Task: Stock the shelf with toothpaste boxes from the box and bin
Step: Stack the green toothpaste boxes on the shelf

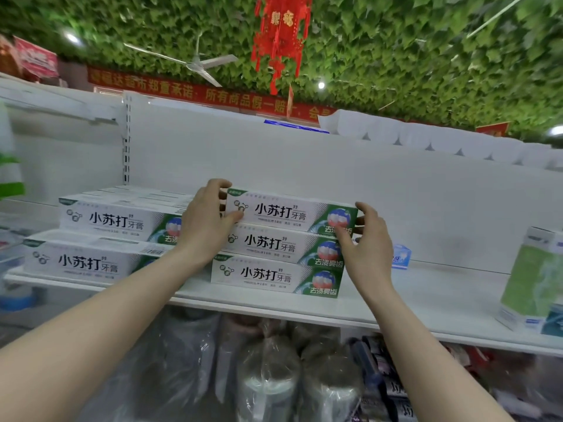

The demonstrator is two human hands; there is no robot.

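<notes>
Three 小苏打牙膏 boxes (274,246) stacked; left hand (207,226), right hand (367,251) grip top box (289,213).

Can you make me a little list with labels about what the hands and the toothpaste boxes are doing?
place: white metal shop shelf
middle stack: three white-and-green cardboard toothpaste boxes, lying flat
top toothpaste box: held at both ends
left hand: grips its left end
right hand: grips its right end
left stack: two more of the same boxes showing
far right: tall green-and-white carton, standing
</notes>
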